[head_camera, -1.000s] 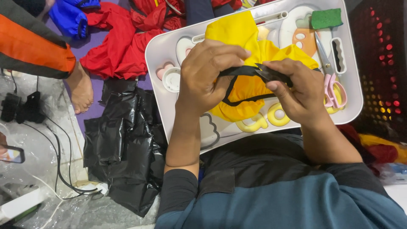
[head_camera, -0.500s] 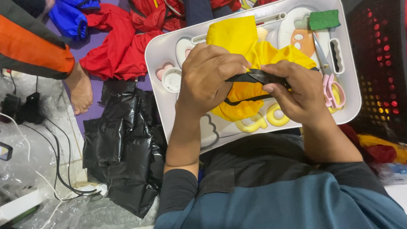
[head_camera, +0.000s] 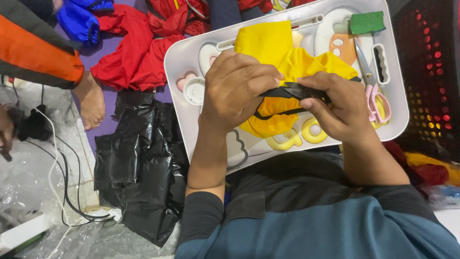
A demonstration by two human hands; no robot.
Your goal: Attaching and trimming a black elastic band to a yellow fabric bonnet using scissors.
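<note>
Over the white tray (head_camera: 182, 57) resting on the person's lap, both hands work a yellow fabric piece (head_camera: 278, 48) edged with a black band (head_camera: 292, 90). The left hand (head_camera: 237, 88) is clenched around the left end of the band, fingers curled over the cloth; the right hand (head_camera: 338, 103) pinches the band's right end between thumb and fingertips, so the strip is stretched between them. The fabric looks thin, light and limp, bunching in loose folds, and probably a little slick; the black band seems the firmest place to take hold, since the yellow cloth would likely slip or crumple. On the tray's right side lie pink-handled scissors (head_camera: 371, 91) and a green sponge (head_camera: 367, 22) at the far corner, with yellow rings (head_camera: 299, 134) near the person. Left of the tray, on the floor, sit crumpled black plastic bags (head_camera: 139, 168), red cloth (head_camera: 134, 52) farther off, blue cloth (head_camera: 79, 21), clear plastic sheeting with cables (head_camera: 57, 182), and another person's bare foot (head_camera: 91, 100). A dark crate (head_camera: 431, 72) stands at the right.
</note>
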